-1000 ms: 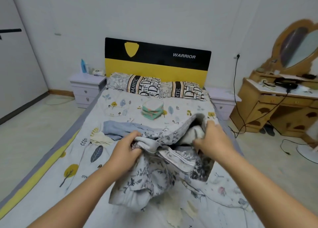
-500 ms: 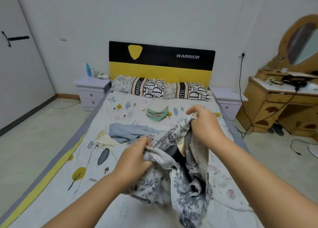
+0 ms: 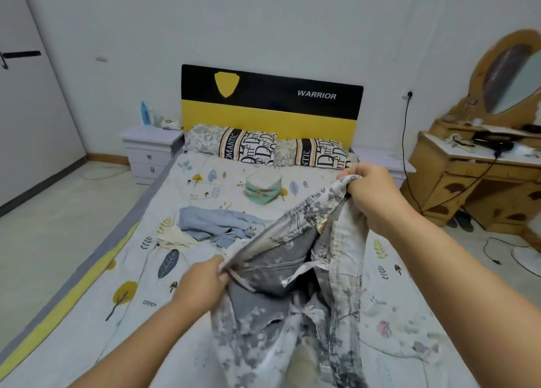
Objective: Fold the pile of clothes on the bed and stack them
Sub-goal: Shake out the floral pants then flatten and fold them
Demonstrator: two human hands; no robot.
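Head camera view over a bed point(image 3: 96, 294): a person's left hand point(image 3: 202, 285) pinches the near edge of a grey floral garment point(image 3: 292, 285), while the right hand point(image 3: 371, 194) grips its far edge higher up, holding the cloth stretched and hanging above the mattress. Just beyond it lies a crumpled blue garment point(image 3: 210, 223) touching a cream one point(image 3: 175, 238). Farther off sits a folded green stack point(image 3: 263, 188), near two patterned pillows point(image 3: 248, 147) against a black-and-yellow headboard point(image 3: 269, 100). At right stands a wooden dressing table point(image 3: 480, 188).
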